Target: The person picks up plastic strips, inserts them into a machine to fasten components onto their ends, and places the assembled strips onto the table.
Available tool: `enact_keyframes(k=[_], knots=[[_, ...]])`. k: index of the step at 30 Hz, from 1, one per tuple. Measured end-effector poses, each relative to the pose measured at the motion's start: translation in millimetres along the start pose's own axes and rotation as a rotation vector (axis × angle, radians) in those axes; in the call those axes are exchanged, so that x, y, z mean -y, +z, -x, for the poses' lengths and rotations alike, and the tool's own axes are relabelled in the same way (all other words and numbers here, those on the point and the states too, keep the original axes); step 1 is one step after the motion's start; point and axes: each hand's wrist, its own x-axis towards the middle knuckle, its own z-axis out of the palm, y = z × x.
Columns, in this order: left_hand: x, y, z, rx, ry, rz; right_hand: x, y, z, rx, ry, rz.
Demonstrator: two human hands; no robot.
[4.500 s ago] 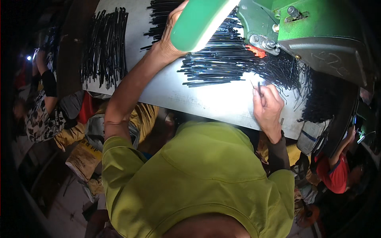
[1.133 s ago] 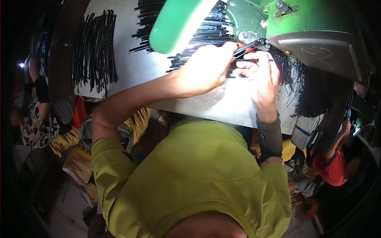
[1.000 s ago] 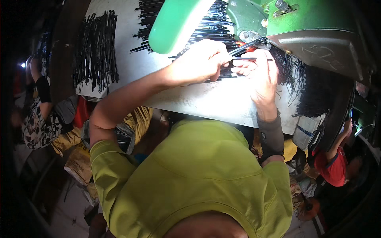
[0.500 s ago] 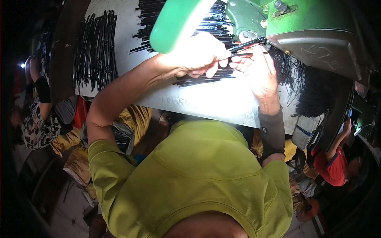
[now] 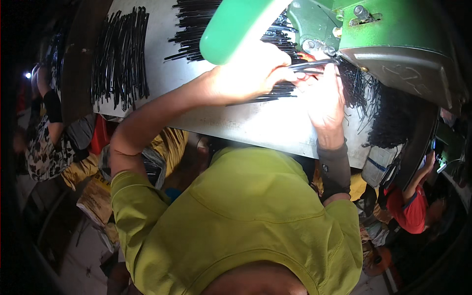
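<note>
My left hand is closed in a pinch on a thin black strip, its thumb and forefinger near the strip's left end. Raised on the other side, my right hand has its fingers against the same strip, close to the right end. That end lies just below the small metal parts of a green machine. Strong lamp glare washes out both hands, so the fingers' exact grip is partly hidden. Behind and below my left hand lie more black strips on the pale worktable.
A green lamp shade hangs over my left hand. Rows of black strips lie at the left, with a dark tangled heap right of my right hand. Other people work at both sides, one in a red shirt.
The view has shifted slightly, moving table and machine a little rightward in the picture. My left fingers have folded in more, and the strip now lies more nearly level.
</note>
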Motion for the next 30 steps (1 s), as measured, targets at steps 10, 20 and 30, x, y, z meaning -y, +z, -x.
enact_keyframes(k=[10, 20, 30], knots=[[14.6, 28.3, -19.7, -0.333, -0.087, 1.181, 24.5, -39.0, -1.5, -0.109, -0.180, -0.217], [-0.8, 46.1, -57.2, -0.560, 0.070, 1.330, 24.2, -41.3, -12.7, -0.102, -0.320, -0.076], [3.8, 48.8, -56.1, -0.549, 0.061, 1.290, 20.6, -42.0, -12.8, -0.100, -0.338, 0.009]])
